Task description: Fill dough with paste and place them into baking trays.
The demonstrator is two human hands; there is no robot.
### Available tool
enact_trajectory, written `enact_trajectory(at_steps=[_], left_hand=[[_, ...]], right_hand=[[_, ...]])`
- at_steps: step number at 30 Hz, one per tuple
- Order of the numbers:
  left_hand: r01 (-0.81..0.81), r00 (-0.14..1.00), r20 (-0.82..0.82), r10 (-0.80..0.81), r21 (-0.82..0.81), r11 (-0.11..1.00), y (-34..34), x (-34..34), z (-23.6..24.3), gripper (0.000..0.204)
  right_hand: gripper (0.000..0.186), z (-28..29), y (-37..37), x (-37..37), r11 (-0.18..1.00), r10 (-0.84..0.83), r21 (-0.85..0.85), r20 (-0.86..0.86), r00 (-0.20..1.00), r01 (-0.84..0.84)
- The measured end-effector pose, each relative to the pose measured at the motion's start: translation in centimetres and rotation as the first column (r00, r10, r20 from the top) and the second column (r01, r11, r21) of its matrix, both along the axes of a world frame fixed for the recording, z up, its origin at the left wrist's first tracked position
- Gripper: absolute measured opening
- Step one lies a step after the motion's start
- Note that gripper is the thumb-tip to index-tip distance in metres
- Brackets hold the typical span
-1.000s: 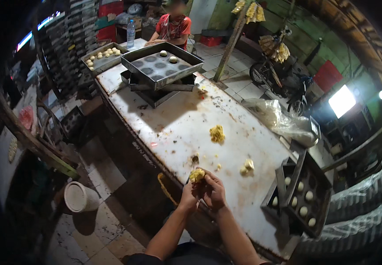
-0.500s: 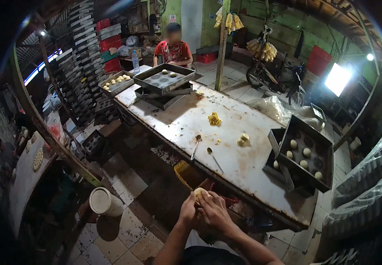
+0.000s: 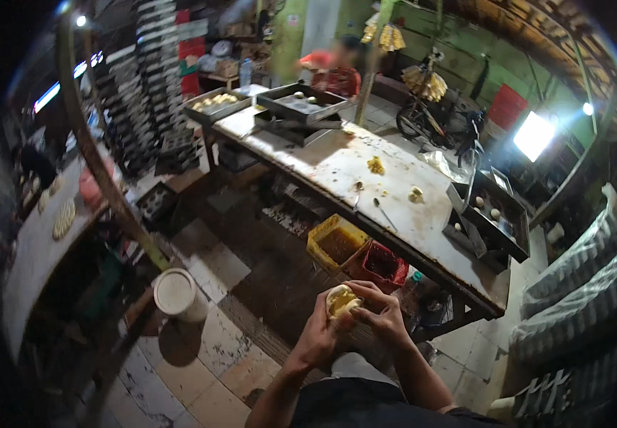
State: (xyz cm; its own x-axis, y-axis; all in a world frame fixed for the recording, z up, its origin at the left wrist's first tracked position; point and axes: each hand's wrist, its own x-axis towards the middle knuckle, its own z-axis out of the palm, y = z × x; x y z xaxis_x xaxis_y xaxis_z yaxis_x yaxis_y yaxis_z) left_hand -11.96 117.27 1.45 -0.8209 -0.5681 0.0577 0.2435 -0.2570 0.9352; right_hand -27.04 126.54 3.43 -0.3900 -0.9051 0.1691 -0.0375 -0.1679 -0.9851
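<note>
Below the long white table [image 3: 301, 160], my left hand [image 3: 317, 332] and my right hand [image 3: 383, 314] are closed around a pale piece of dough [image 3: 341, 298] with yellow filling showing in it. My right thumb and fingers press at its rim. On the tabletop lie two spoons [image 3: 383, 210], a mound of yellow filling [image 3: 375, 165] and a pale lump of dough [image 3: 415, 194].
Trays of dough balls [image 3: 494, 221] stand at both table ends. A person in red [image 3: 333, 77] is behind it. Yellow [image 3: 317, 244] and red [image 3: 394, 267] containers sit underneath. A white bucket [image 3: 174, 292] and curved post [image 3: 108, 178] stand left; wrapped stacks [image 3: 587, 292] right.
My hands have moved down off the table's edge and now shape the dough around the filling. The view has shifted back, showing more floor. The person in red has raised an arm.
</note>
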Motion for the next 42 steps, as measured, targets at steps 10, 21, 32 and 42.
enact_trajectory(at_steps=[10, 21, 32, 42], left_hand=[[-0.436, 0.861, -0.127, 0.493, 0.316, 0.843, -4.3, 14.8, -3.3, 0.025], [-0.418, 0.908, -0.182, 0.376, -0.366, 0.832, -1.7, 8.1, -3.9, 0.039], [0.282, 0.905, 0.426, -0.012, -0.577, 0.767, 4.3, -20.3, -5.5, 0.037], [0.168, 0.984, 0.168, -0.059, -0.769, 0.616, 4.4, -36.9, -3.4, 0.036]], right_hand=[[0.036, 1.0, -6.2, 15.3, 0.948, 0.258, -0.042, -0.483, 0.837, -0.316], [0.024, -1.9, -3.8, 7.3, 0.984, 0.086, 0.142, 0.154, 0.984, -0.109], [0.015, -8.5, 7.9, -15.9, 0.865, -0.469, 0.267, 0.128, 0.874, 0.425], [0.022, -13.7, 10.2, -36.2, 0.65, -0.631, 0.322, -0.277, 0.725, 0.688]])
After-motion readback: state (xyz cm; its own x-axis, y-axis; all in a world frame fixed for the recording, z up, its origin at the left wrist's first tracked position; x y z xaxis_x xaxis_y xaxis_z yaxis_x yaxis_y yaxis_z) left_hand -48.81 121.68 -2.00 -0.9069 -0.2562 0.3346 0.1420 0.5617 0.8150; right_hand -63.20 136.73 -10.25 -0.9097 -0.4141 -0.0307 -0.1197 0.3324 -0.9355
